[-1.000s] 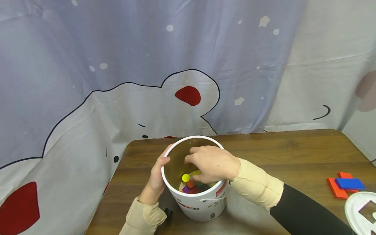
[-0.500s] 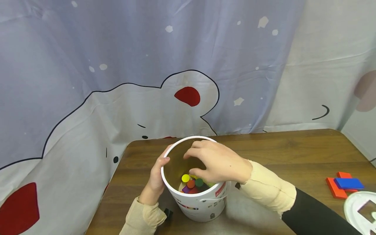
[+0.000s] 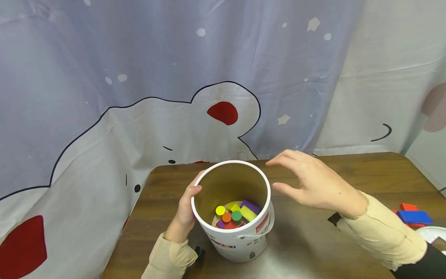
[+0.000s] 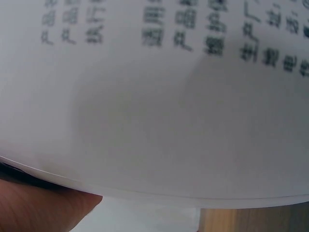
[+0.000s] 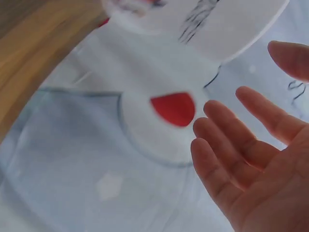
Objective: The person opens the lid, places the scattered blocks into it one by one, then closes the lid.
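Observation:
A white bucket stands on the wooden table, tilted slightly in the head view. Inside it lie several coloured blocks, among them a yellow cylinder, a green cylinder and a purple block. My left hand grips the bucket's left rim, thumb over the edge and fingers hidden behind the wall. To the right of the bucket, my right hand hovers in the air with spread fingers and nothing in them; its bare palm also shows in the right wrist view. Printed bucket wall fills the left wrist view.
At the right of the wooden table lie a blue block and red blocks. A white lid with cut-out holes sits nearby, partly behind the right sleeve. A patterned curtain hangs behind the table.
My right hand has come up out of the bucket and moved right, its fingers spreading. More blocks in the bucket are now visible. The left hand and bucket have stayed in place.

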{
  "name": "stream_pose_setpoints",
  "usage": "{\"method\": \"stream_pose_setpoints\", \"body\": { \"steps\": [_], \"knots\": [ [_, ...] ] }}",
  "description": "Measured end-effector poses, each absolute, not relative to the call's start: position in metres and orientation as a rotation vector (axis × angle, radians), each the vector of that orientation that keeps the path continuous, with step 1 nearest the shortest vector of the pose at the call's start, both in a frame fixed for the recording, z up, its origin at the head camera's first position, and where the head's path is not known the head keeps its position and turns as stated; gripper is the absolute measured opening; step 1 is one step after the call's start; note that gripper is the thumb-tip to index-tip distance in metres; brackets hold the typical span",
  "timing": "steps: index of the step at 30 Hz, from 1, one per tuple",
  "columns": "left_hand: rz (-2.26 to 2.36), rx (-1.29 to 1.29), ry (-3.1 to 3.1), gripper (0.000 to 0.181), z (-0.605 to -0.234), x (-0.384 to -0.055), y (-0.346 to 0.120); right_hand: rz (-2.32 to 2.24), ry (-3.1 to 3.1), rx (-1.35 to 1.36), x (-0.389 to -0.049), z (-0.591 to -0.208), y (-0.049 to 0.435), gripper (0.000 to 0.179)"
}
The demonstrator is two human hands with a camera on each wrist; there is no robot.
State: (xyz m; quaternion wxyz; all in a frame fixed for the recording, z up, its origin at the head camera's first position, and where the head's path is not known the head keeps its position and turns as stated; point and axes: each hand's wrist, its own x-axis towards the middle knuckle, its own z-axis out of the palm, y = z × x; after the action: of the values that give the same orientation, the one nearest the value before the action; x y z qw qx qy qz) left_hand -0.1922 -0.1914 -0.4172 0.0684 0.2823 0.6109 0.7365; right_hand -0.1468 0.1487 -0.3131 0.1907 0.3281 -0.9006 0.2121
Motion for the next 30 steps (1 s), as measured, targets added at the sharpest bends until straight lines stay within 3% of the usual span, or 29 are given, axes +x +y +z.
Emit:
{"method": "stream_pose_setpoints", "body": {
  "steps": [14, 22, 30],
  "knots": [
    [2.198, 0.739, 1.891, 0.055, -0.405, -0.187, -0.187, 0.357, -2.73, 0.579, -0.141, -0.367, 0.27, 0.042],
    [2.185, 0.733, 1.914, 0.057, -0.405, -0.188, -0.186, 0.179, -3.063, 0.211, -0.127, -0.414, 0.346, 0.066],
    [2.196, 0.724, 1.9, 0.056, -0.405, -0.185, -0.187, 0.043, -3.209, 0.073, -0.117, -0.455, 0.396, 0.08]
  ]
}}
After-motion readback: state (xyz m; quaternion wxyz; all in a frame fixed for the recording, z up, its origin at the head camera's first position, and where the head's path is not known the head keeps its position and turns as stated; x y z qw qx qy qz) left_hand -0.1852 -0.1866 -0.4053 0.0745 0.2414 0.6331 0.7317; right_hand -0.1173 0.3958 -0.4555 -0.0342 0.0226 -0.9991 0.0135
